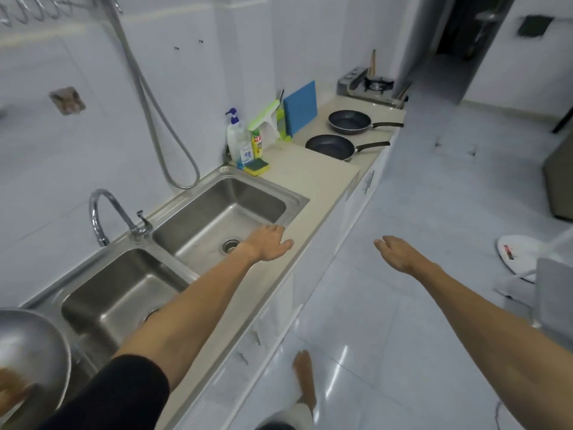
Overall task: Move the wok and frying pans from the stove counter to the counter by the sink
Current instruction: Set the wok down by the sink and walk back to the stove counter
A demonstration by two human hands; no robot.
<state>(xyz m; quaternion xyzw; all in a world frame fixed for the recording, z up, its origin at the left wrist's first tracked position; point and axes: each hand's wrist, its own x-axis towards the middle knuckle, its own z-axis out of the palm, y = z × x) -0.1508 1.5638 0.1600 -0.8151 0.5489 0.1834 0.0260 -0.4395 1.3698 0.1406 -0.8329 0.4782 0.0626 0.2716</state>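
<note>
Two dark frying pans lie on the beige counter (310, 181) between the sink and the stove, handles pointing right: the nearer pan (330, 147) and the farther pan (349, 121). A steel wok (28, 352) sits at the bottom left beside the double sink (217, 209). My left hand (269, 243) hovers open over the counter's front edge by the right basin, holding nothing. Out over the floor, my right hand (395, 252) is also empty, fingers spread. Both hands are well short of the pans.
A gas stove (369, 85) stands at the counter's far end. A blue cutting board (300, 107), soap bottles (237, 135) and a sponge (256, 166) line the wall behind the sink. A faucet (105, 212) rises at the left. A white fan base (517, 252) lies on the floor.
</note>
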